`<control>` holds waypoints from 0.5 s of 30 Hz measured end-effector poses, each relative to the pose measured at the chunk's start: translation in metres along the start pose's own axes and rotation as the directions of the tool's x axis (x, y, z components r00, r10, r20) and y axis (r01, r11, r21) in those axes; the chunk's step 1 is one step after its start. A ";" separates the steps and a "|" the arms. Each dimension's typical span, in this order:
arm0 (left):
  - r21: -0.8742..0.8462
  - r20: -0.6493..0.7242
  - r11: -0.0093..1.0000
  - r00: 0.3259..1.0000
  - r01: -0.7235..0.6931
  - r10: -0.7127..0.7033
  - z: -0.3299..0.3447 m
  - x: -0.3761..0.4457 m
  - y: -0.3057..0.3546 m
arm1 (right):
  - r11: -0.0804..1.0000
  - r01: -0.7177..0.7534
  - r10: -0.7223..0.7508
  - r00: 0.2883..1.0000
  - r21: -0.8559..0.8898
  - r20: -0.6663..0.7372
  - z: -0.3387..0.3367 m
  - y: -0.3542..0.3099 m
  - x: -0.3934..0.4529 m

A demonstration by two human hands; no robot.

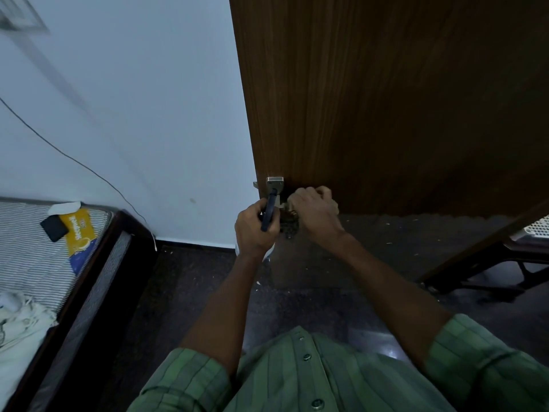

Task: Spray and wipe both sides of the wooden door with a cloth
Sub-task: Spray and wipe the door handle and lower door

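The brown wooden door (386,99) fills the upper right, its free edge toward the white wall. A metal handle plate (274,183) sits on the door near that edge. Just below it, my left hand (252,228) grips a spray bottle (269,211) by its dark blue head; a bit of white bottle body shows under my wrist. My right hand (316,208) is curled round a dark bunched cloth (288,223) and holds it against the door beside the handle. Most of the cloth is hidden by my fingers.
A bed (98,263) with a striped mattress, a yellow label and a dark flat object stands at the left. A thin cable (74,160) runs down the white wall. A dark table frame (481,263) and a white perforated basket (537,227) sit at the right. Small debris litters the dark floor.
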State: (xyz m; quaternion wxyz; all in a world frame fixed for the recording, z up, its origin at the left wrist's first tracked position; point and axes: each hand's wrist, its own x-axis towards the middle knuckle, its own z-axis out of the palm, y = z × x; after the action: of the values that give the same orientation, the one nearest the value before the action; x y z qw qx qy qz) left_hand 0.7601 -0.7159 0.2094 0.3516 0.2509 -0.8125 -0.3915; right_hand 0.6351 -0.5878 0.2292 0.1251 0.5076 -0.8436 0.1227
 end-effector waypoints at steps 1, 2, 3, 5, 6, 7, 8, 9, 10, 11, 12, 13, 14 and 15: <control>-0.005 -0.004 1.000 1.000 0.000 0.000 0.001 0.000 0.000 | 1.000 0.001 -0.001 1.000 0.001 0.024 -0.005 0.015 -0.007; -0.007 -0.003 1.000 1.000 0.004 -0.004 0.001 0.000 -0.002 | 1.000 -0.005 0.005 0.999 0.002 0.040 -0.009 0.028 -0.012; -0.003 0.000 1.000 1.000 0.005 -0.005 0.001 0.001 -0.003 | 1.000 -0.015 0.015 0.999 0.000 0.052 -0.012 0.034 -0.014; 0.015 0.005 1.000 1.000 0.000 0.000 0.002 0.003 -0.001 | 0.999 -0.020 0.021 0.998 -0.028 0.053 -0.010 0.017 -0.006; 0.020 0.010 1.000 1.000 -0.002 0.002 0.001 0.003 0.001 | 0.999 -0.023 0.024 0.999 -0.027 0.047 -0.005 -0.001 0.000; 0.021 0.012 1.000 1.000 -0.006 0.005 0.001 0.004 0.004 | 0.999 -0.036 0.037 0.998 -0.014 0.044 0.001 -0.017 0.006; 0.014 0.010 1.000 1.000 -0.007 0.007 0.000 0.005 0.005 | 0.999 -0.052 0.052 0.998 0.005 0.027 0.005 -0.026 0.009; 0.007 0.008 1.000 1.000 -0.007 0.007 0.000 0.005 0.005 | 0.998 -0.050 0.050 0.999 0.023 0.016 0.005 -0.025 0.007; 0.002 0.008 1.000 1.000 -0.009 0.009 -0.002 0.004 0.005 | 0.998 -0.039 0.039 0.999 0.043 0.010 0.003 -0.015 0.000; 0.002 0.006 1.000 1.000 -0.013 0.013 -0.003 0.005 0.005 | 0.998 -0.033 0.032 0.999 0.049 0.010 -0.001 0.000 -0.007; 0.009 0.001 1.000 1.000 -0.013 0.013 -0.004 0.005 0.004 | 0.999 -0.035 0.034 0.999 0.036 0.016 -0.006 0.014 -0.013; 0.019 -0.003 1.000 1.000 -0.007 0.007 -0.005 0.006 0.003 | 0.999 -0.047 0.047 0.999 0.014 0.020 -0.009 0.022 -0.015; 0.029 -0.005 1.000 1.000 -0.001 0.001 -0.007 0.007 0.002 | 0.998 -0.061 0.061 0.998 -0.001 0.026 -0.010 0.021 -0.013; 0.037 -0.009 0.999 1.000 0.003 -0.003 -0.007 0.008 0.004 | 0.998 -0.060 0.060 0.998 0.010 0.020 -0.009 0.011 -0.008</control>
State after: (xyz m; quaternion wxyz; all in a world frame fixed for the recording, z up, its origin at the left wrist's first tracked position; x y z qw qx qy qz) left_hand 0.7600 -0.7230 0.2186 0.3500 0.2604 -0.8176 -0.3757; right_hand 0.6298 -0.5730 0.2344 0.1105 0.4840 -0.8589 0.1259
